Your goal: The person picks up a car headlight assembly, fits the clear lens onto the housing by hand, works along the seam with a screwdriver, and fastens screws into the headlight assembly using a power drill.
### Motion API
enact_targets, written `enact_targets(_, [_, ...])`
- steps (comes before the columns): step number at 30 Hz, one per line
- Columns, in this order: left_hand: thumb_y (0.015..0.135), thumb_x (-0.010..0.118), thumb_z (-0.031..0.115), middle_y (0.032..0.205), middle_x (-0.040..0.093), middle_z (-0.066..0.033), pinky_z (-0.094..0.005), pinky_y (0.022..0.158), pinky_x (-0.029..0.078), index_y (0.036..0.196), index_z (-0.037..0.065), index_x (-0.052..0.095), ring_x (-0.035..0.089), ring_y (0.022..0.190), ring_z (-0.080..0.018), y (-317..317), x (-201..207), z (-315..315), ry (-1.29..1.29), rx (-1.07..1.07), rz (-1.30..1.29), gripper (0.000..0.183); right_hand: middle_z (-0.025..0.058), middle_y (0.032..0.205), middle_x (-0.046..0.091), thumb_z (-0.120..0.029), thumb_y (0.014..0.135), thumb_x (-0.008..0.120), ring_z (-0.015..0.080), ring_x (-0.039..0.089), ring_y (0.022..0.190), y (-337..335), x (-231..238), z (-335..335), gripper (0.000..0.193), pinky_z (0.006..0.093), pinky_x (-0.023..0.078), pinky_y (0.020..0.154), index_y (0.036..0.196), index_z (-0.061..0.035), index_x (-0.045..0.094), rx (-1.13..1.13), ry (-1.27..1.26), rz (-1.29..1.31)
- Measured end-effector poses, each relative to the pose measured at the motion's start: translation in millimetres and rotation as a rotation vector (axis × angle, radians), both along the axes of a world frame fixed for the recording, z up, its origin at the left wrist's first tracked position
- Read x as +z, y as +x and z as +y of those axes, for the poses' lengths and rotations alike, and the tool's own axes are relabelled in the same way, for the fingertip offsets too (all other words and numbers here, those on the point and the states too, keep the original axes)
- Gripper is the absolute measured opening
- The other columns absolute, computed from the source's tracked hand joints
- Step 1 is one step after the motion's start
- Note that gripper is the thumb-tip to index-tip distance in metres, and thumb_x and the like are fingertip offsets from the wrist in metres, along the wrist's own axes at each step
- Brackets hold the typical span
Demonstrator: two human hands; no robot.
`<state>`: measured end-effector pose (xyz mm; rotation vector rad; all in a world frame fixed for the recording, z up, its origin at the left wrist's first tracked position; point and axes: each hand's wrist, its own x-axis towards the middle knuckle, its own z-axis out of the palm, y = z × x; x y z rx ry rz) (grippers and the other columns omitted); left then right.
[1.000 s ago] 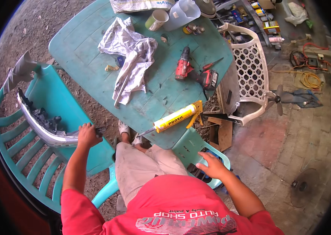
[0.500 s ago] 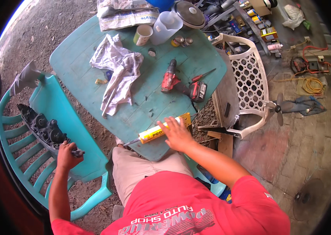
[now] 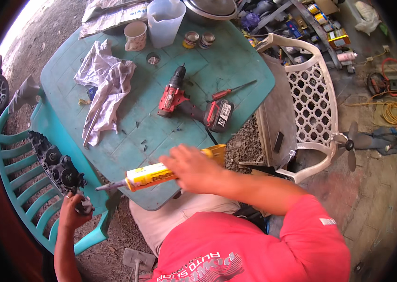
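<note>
- Yellow is what my right hand [image 3: 192, 168] has now closed over: the caulking gun [image 3: 161, 174] at the near edge of the teal plastic table [image 3: 128, 150]. A second ago that hand was down by my side on the chair; half a second ago it had only just reached the tube.
- My fingers are wrapped across the gun's middle. Its grey nozzle pointing toward my left and sticks out past the table edge, and the frame's back end shows beyond my knuckles.
- My left hand [image 3: 74, 211] has slid down the teal plastic chair [image 3: 24, 188] and now clamps the lower end of the black car light housing [image 3: 57, 164] lying on the seat.
- With both pieces in hand, I judge the sealant is about to meet that housing.
- The red cordless drill [image 3: 179, 101] and the crumpled rag [image 3: 104, 84] lie untouched farther up the table.
</note>
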<state>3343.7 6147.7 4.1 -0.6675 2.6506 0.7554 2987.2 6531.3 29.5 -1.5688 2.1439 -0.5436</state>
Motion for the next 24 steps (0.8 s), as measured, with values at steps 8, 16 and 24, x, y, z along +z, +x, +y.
enact_targets(8, [0.063, 0.090, 0.022, 0.087, 0.071, -0.0088, -0.0457, 0.090, 0.054, 0.100, 0.010, 0.070, 0.063, 0.095, -0.0359, 32, -30, 50, -0.111, -0.080, -0.038, 0.043, 0.0211, 0.147, 0.067, -0.002, 0.081, 0.081, 0.0409, 0.063, 0.140, -263, 57, 104, 0.071, 0.0460, 0.049, 0.122, 0.150, -0.0057, 0.063, -0.363, 0.061, 0.332])
enact_targets(16, [0.052, 0.093, 0.020, 0.090, 0.072, -0.0085, -0.0501, 0.108, 0.049, 0.091, 0.012, 0.072, 0.066, 0.101, -0.0361, 48, -41, 66, -0.139, -0.066, -0.003, 0.044, 0.0230, 0.145, 0.069, 0.008, 0.084, 0.065, 0.0426, 0.064, 0.138, -418, -86, 100, 0.062, 0.0481, 0.052, 0.116, 0.143, -0.0098, 0.065, -0.390, 0.313, 0.563])
enact_targets(24, [0.066, 0.077, 0.014, 0.085, 0.059, -0.0143, -0.0425, 0.087, 0.049, 0.079, 0.004, 0.062, 0.058, 0.094, -0.0360, 88, -76, 91, -0.244, 0.196, 0.348, 0.022, 0.0218, 0.152, 0.067, 0.008, 0.089, 0.062, 0.0420, 0.062, 0.143, -456, -137, 100, 0.073, 0.0487, 0.049, 0.121, 0.158, -0.0150, 0.059, -0.443, 0.187, 0.661])
